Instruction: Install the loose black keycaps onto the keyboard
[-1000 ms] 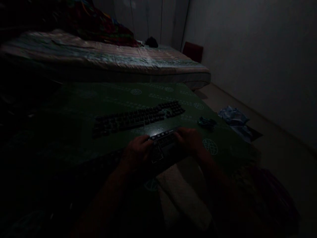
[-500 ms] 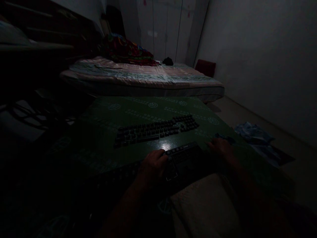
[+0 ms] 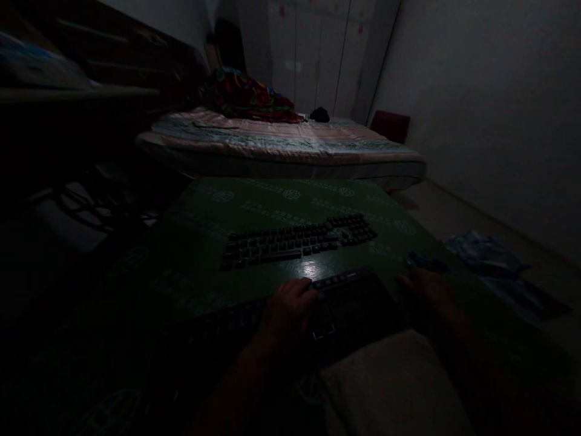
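Observation:
The room is very dark. My left hand rests curled on the left edge of a dark keyboard frame at the near edge of a green patterned table. Whether it grips the frame is unclear. My right hand lies on the table to the right of the frame, just short of a small dark object; its fingers are lost in shadow. A loose sheet of black keys lies farther back on the table.
A bed with a striped cover and a red bundle stands beyond the table. A pale cloth lies over my lap. Bluish cloth sits on the floor at the right. A white wall runs along the right.
My right hand left the keyboard frame and moved right, toward the small dark object. My left hand stayed on the frame. The camera tilted up and turned left.

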A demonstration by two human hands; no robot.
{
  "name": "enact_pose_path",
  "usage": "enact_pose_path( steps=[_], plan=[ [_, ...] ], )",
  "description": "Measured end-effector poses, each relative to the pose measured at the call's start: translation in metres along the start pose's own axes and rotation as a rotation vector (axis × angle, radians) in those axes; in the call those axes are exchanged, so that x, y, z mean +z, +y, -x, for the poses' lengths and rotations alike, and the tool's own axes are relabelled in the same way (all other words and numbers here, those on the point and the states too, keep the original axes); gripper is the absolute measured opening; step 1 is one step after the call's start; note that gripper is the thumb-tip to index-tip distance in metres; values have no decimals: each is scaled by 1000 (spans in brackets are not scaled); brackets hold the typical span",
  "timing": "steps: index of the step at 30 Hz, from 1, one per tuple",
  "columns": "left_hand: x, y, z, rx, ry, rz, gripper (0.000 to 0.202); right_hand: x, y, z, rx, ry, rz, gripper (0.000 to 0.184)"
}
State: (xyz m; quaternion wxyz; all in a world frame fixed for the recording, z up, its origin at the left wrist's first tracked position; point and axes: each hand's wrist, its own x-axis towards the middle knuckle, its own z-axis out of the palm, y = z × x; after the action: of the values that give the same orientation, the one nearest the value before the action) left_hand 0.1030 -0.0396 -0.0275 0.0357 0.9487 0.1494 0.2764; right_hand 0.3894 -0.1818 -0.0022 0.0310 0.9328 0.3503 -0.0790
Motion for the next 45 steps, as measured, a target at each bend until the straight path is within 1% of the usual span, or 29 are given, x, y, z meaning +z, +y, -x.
enact_pose_path(
  steps=[4,12,16,18,23,26,29,32,38,41,45],
  plan=[
    [3,-2,2,-6,3,3,18,-1,0,4,3,17,34,34],
    [2,1,1,-21,30,1,18,-2,-4,10,-56,114,86,33],
    [0,1,1,-31,40,1,18,-2,-9,8,-95,171,50,32],
    [0,2,1,-27,50,1,17,-4,-13,8,-137,202,11,29],
    [-2,3,0,-48,36,61,17,-11,-24,11,-225,162,-65,28],
    [-3,4,0,-80,4,108,20,-13,-29,13,-271,192,-72,28],
    [-4,4,1,-95,0,122,22,-13,-31,13,-307,208,-86,28],
    [-4,4,1,-64,9,82,20,-11,-31,12,-334,199,-80,29],
    [-5,3,1,6,62,9,23,-10,-35,5,-396,169,-84,29],
    [-5,3,3,12,77,1,23,-13,-41,0,-434,194,-39,27],
    [-2,2,7,-13,88,27,25,-23,-54,-10,-477,217,-18,25]
  ],
)
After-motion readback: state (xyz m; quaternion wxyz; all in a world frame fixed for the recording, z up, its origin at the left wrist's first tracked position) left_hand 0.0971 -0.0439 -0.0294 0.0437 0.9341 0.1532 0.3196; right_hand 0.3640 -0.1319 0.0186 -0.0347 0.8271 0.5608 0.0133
